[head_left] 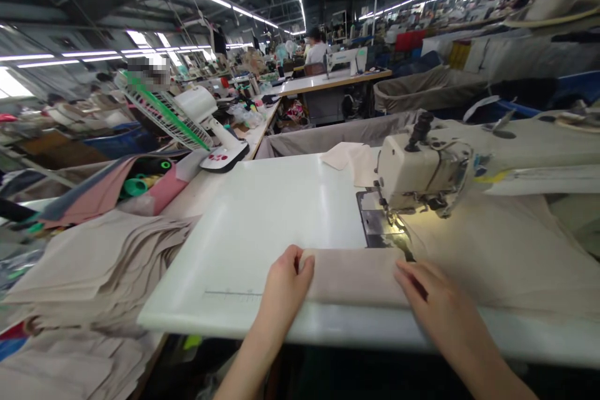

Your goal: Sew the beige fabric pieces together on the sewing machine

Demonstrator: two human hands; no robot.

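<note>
Your left hand point(287, 280) is at the near edge of the worktop point(262, 212), fingers curled and pinched on the left end of the folded beige strip point(351, 275). Your right hand point(434, 300) lies flat on the strip's right end, fingers stretched out side by side and pressing down, not gripping. The strip runs along the near edge between your two hands, its right end just in front of the needle plate point(375, 225). Above that sits the sewing machine point(422, 172), its head lit from below, on the right side of the worktop. More beige cloth point(506, 250) spreads under the machine towards the right edge. Off the left edge there's a stack of cut pieces point(94, 256), and at the far left corner a small white fan point(178, 115).
</note>
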